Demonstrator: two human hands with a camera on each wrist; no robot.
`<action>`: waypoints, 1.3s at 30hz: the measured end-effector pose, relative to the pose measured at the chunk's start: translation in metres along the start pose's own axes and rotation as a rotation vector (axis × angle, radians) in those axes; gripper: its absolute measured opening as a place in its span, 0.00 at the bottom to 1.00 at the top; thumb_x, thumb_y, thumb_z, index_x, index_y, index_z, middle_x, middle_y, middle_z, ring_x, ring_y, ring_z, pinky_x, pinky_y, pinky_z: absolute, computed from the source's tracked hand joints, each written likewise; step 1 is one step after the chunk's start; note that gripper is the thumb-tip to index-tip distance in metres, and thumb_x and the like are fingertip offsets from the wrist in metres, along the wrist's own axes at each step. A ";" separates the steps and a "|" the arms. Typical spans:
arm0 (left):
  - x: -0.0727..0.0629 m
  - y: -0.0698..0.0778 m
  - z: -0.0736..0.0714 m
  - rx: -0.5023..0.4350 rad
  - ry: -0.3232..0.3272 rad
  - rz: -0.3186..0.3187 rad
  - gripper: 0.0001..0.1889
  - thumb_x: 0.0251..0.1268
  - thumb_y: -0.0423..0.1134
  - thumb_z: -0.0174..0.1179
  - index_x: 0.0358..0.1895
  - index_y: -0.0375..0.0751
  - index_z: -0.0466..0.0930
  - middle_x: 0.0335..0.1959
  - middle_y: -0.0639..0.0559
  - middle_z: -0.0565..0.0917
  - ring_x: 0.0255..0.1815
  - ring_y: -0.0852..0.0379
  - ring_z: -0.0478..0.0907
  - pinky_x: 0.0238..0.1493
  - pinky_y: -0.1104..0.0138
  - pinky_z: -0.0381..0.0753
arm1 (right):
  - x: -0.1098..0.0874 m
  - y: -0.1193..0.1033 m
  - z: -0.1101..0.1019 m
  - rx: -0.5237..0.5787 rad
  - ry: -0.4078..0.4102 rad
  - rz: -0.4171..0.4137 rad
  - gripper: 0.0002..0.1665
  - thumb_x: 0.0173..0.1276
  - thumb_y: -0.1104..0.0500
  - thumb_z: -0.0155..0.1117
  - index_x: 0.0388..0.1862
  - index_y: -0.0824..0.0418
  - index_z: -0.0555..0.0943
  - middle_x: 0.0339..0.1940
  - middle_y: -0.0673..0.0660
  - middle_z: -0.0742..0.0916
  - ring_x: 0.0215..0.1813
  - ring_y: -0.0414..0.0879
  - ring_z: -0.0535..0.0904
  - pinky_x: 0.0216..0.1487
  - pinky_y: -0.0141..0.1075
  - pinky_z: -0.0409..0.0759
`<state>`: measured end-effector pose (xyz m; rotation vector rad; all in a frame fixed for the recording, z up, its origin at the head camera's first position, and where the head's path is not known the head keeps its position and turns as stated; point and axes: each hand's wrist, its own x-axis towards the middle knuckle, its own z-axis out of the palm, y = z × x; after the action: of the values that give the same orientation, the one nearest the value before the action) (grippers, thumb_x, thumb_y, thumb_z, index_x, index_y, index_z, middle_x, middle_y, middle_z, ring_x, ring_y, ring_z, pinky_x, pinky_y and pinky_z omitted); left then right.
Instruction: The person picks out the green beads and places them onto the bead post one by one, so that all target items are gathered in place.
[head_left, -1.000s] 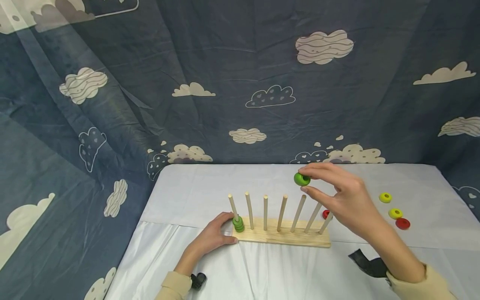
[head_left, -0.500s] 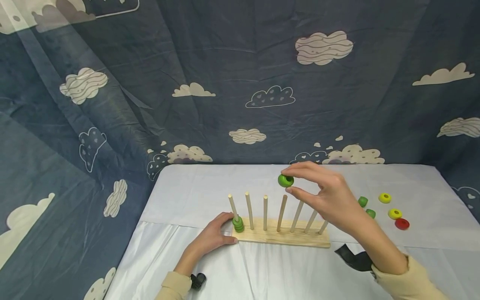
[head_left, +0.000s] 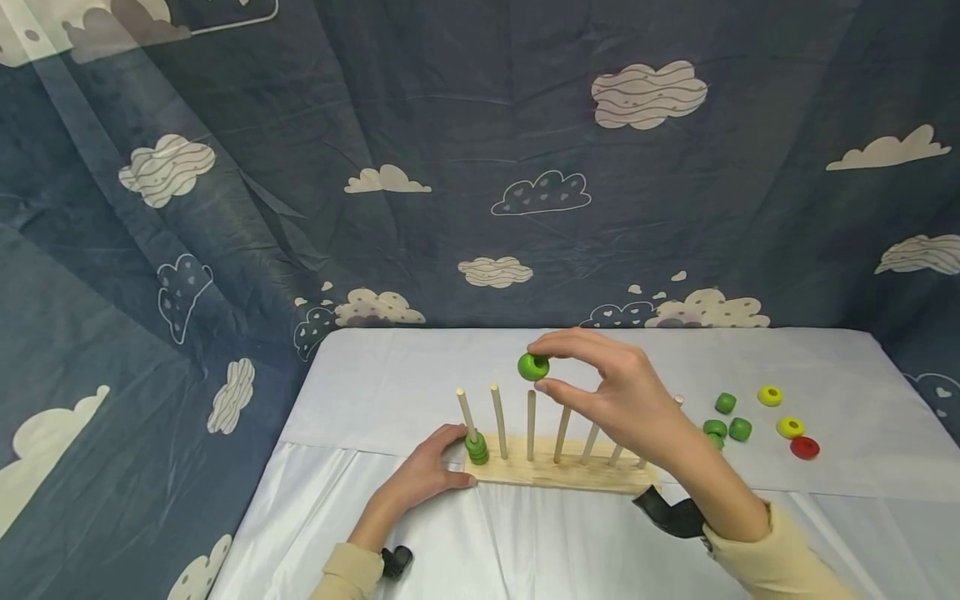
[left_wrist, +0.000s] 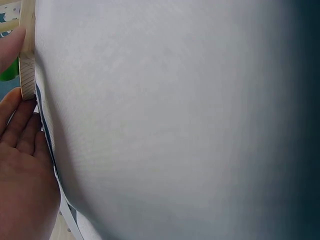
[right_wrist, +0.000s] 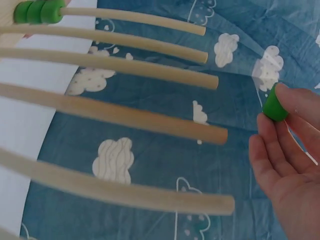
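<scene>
Viewing from the head camera: right hand (head_left: 607, 383) pinches a green bead (head_left: 533, 367) between thumb and fingertips, held above the peg stand (head_left: 540, 475), near the tip of its third peg (head_left: 531, 425) counting from the left-hand end. Left hand (head_left: 423, 468) grips that end of the stand, thumb at the near corner, fingers at the far one. Green beads (head_left: 476, 450) sit stacked on the stand's end peg. Beyond the stand's other end lie loose green pieces (head_left: 740, 429), yellow beads (head_left: 790, 427) and a red piece (head_left: 805, 448).

Left wrist view: thumb and fingers meet the stand's end edge (left_wrist: 27, 77); bare wood grain shows. Judged stiff and light enough to slide if bumped; the end, clear of the other pegs, is a sound place to hold.

Right wrist view: bead lies beyond the stand's peg tips, apart from them; thumb on one side, fingers on the other. Bead surface looks smooth and hard. Estimate: light, rigid, not fragile, somewhat slippery under a tight squeeze, apt to roll if dropped. Best hold: outer sides, opposed fingertips, hole left uncovered. Hole direction cannot be told here; head view shows its dark opening.
</scene>
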<state>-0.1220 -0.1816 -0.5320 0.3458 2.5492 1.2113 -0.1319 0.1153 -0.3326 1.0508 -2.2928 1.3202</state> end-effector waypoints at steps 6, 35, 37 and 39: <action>0.000 0.000 0.000 -0.002 0.001 -0.002 0.39 0.52 0.48 0.73 0.69 0.48 0.69 0.67 0.58 0.71 0.73 0.53 0.61 0.72 0.52 0.59 | 0.007 -0.002 0.008 0.028 -0.040 0.028 0.25 0.58 0.63 0.76 0.54 0.49 0.83 0.53 0.41 0.84 0.56 0.38 0.79 0.57 0.35 0.78; 0.001 0.000 -0.001 -0.004 -0.007 0.003 0.37 0.53 0.46 0.73 0.69 0.50 0.70 0.65 0.59 0.72 0.72 0.54 0.62 0.72 0.51 0.60 | 0.040 -0.002 0.046 0.099 -0.253 0.000 0.23 0.59 0.68 0.74 0.53 0.55 0.83 0.51 0.42 0.84 0.54 0.35 0.79 0.56 0.34 0.78; 0.002 0.000 -0.001 -0.011 -0.007 0.008 0.37 0.52 0.46 0.73 0.68 0.51 0.70 0.65 0.59 0.72 0.71 0.54 0.62 0.71 0.51 0.60 | 0.041 -0.002 0.048 0.095 -0.274 0.005 0.23 0.59 0.68 0.74 0.53 0.55 0.83 0.51 0.42 0.84 0.53 0.35 0.79 0.55 0.33 0.78; 0.002 0.000 -0.001 -0.017 -0.007 0.011 0.37 0.52 0.45 0.73 0.68 0.52 0.70 0.64 0.60 0.72 0.71 0.55 0.63 0.71 0.51 0.61 | 0.042 -0.002 0.049 0.090 -0.297 0.018 0.22 0.59 0.67 0.74 0.53 0.55 0.83 0.50 0.42 0.84 0.52 0.34 0.79 0.54 0.33 0.79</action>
<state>-0.1240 -0.1819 -0.5315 0.3600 2.5323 1.2328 -0.1546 0.0544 -0.3334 1.3387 -2.4752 1.3647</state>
